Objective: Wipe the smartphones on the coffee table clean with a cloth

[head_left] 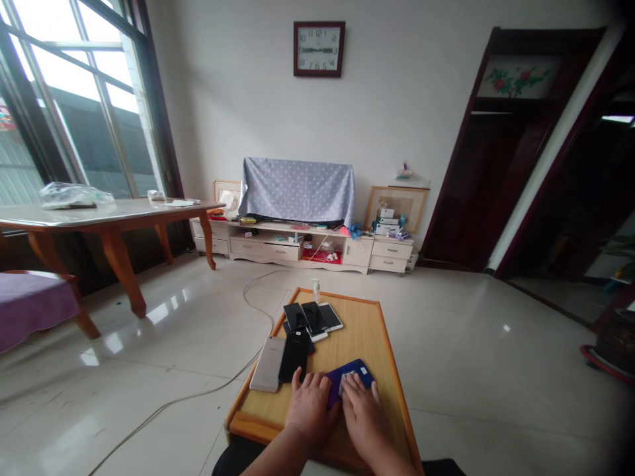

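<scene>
A blue-purple phone point(364, 370) lies on the wooden table point(357, 324), with a small white label near its upper right corner. My left hand point(311, 403) grips the phone's left edge. Under the fingers of my right hand point(361, 410), a pale cloth or wipe point(346, 381) is pressed on the phone's back. To the left are a black phone point(294, 356) and a rose-grey phone point(268, 363). Farther up, several phones overlap in a loose pile, among them a black one point(314, 317) and a white-edged one point(331, 317).
A pump bottle point(316, 289) stands at the table's far edge. On the floor a cable point(198, 395) runs past the left side. A larger table point(119, 213) is at the left, and a low cabinet point(262, 249) lines the far wall.
</scene>
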Action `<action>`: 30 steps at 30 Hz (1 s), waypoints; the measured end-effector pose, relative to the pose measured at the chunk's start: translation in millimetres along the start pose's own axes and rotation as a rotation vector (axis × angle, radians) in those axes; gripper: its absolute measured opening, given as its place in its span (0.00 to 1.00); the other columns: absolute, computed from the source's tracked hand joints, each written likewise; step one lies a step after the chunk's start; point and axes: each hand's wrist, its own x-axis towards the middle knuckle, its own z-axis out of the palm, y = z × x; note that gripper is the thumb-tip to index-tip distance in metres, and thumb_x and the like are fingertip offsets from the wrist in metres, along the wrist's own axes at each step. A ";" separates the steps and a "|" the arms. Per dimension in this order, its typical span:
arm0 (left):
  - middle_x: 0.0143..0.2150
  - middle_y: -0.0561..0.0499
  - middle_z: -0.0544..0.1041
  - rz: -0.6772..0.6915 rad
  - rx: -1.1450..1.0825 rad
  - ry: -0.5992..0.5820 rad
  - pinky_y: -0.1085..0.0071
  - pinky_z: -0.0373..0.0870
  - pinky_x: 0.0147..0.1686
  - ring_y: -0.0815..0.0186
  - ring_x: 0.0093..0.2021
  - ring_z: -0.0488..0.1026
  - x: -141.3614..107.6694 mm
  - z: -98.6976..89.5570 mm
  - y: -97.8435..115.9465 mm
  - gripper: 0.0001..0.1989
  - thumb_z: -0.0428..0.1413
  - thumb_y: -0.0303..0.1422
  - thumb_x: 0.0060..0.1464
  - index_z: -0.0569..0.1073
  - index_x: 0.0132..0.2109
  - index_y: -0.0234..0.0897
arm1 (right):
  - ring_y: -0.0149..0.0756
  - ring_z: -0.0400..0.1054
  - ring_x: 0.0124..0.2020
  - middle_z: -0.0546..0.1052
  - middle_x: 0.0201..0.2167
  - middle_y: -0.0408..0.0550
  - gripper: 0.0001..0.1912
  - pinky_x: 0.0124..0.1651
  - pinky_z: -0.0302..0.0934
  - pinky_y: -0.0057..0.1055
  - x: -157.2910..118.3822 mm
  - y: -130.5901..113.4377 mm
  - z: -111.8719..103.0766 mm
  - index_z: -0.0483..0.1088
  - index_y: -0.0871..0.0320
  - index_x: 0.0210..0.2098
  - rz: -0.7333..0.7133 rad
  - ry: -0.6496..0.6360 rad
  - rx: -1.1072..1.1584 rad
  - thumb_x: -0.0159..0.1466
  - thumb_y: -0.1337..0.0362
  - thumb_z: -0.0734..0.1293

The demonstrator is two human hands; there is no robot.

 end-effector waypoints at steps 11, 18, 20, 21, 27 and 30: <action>0.55 0.48 0.75 0.017 -0.032 0.022 0.44 0.40 0.69 0.52 0.57 0.68 1.8 6.9 -3.2 0.13 0.53 0.43 0.58 0.72 0.48 0.46 | 0.45 0.48 0.72 0.59 0.70 0.49 0.28 0.73 0.40 0.48 -11.9 -0.2 9.9 0.62 0.57 0.68 0.090 0.036 -0.062 0.72 0.59 0.50; 0.56 0.48 0.75 0.017 -0.012 0.009 0.44 0.41 0.69 0.53 0.58 0.68 1.7 7.7 -2.7 0.14 0.52 0.44 0.59 0.72 0.49 0.46 | 0.43 0.51 0.71 0.63 0.68 0.46 0.28 0.73 0.39 0.51 -10.2 4.1 -5.9 0.65 0.55 0.66 0.108 0.036 -0.031 0.73 0.61 0.48; 0.56 0.49 0.74 0.015 -0.012 0.006 0.45 0.41 0.69 0.53 0.58 0.67 1.7 7.5 -2.7 0.14 0.53 0.44 0.58 0.72 0.49 0.47 | 0.44 0.51 0.71 0.63 0.68 0.48 0.27 0.73 0.40 0.52 -8.3 6.4 -9.3 0.65 0.56 0.65 0.149 0.057 -0.053 0.73 0.60 0.49; 0.56 0.49 0.74 0.013 -0.014 0.006 0.45 0.40 0.69 0.53 0.58 0.67 1.8 7.4 -2.8 0.14 0.53 0.44 0.58 0.72 0.49 0.47 | 0.44 0.51 0.71 0.63 0.68 0.49 0.27 0.73 0.40 0.51 -8.6 5.0 -9.0 0.65 0.57 0.65 0.147 0.059 -0.057 0.73 0.60 0.49; 0.55 0.49 0.75 0.012 -0.017 0.016 0.46 0.41 0.69 0.54 0.57 0.68 1.9 8.2 -4.1 0.13 0.52 0.43 0.60 0.72 0.48 0.46 | 0.41 0.49 0.72 0.61 0.69 0.45 0.27 0.74 0.36 0.48 -14.9 -10.0 -2.3 0.64 0.55 0.66 -0.021 -0.022 0.016 0.71 0.63 0.51; 0.55 0.49 0.75 0.010 -0.016 0.019 0.46 0.41 0.68 0.54 0.58 0.68 1.5 8.9 -4.4 0.13 0.53 0.44 0.59 0.72 0.48 0.46 | 0.42 0.51 0.71 0.62 0.69 0.45 0.27 0.73 0.36 0.53 -7.2 -0.2 -9.6 0.64 0.53 0.66 0.015 -0.005 0.021 0.72 0.62 0.50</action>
